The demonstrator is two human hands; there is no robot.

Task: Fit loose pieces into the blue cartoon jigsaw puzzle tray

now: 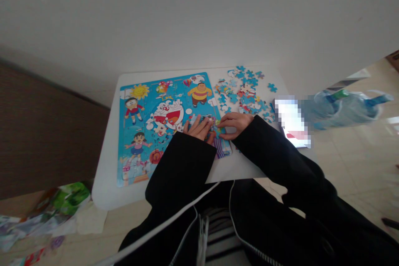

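Head view. L. hand (pixel 199 128) is laid on the jigsaw puzzle (pixel 162 120), fingers slightly spread and pressed flat on its right part; nothing is gripped. R. hand (pixel 234 124) is set just beside it, fingers loosely curled, tips pinched at a small piece (pixel 217 123) (mostly hidden; grip cannot be told for certain). Loose pieces (pixel 246 89) are scattered beyond the r. fingertips on the white table (pixel 106 166). A water-bottle pack (pixel 339 108) is seen further right.

No readable text, label, brand or number appears anywhere. The jigsaw puzzle (pixel 162 120) shows only cartoon figures, and the phone screen (pixel 291 122) is blurred out.
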